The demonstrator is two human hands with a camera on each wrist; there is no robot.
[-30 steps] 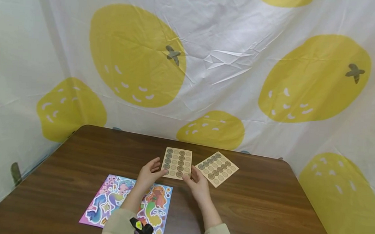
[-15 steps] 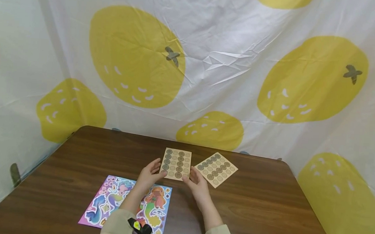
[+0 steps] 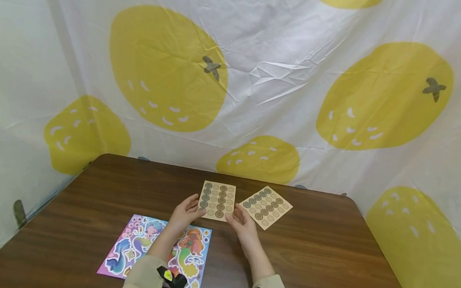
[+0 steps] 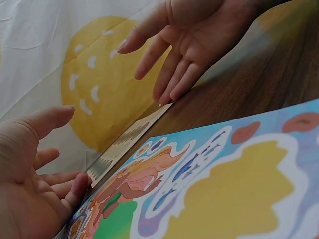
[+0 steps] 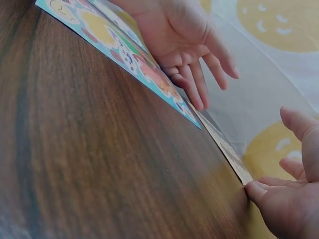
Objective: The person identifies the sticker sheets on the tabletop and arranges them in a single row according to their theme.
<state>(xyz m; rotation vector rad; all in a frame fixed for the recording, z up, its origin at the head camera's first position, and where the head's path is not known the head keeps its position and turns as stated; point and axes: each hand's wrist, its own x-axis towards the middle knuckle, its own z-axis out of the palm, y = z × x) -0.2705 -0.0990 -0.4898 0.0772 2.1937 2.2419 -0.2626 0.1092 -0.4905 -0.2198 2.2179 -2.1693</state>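
A tan sheet of round stickers (image 3: pixel 217 200), in light and dark columns, lies flat near the table's far side. My left hand (image 3: pixel 182 214) is at its left edge and my right hand (image 3: pixel 245 226) at its right edge. Both wrist views show the thumbs raised off the sheet. In the left wrist view the left fingers (image 4: pixel 52 186) lie low beside its near end, loosely spread. The right wrist view has the right hand (image 5: pixel 294 191) touching the sheet's corner with a fingertip side. Neither hand curls round it.
A second tan sticker sheet (image 3: pixel 266 208) lies turned at an angle, right of the first. Colourful mermaid stickers (image 3: pixel 189 250) lie nearer, partly under the left forearm. A curtain printed with yellow fruit (image 3: pixel 171 71) hangs behind the brown table (image 3: pixel 319 248).
Both hands stay at the sheet's sides, almost still. The whole head view shifts very slightly; nothing is picked up or let go.
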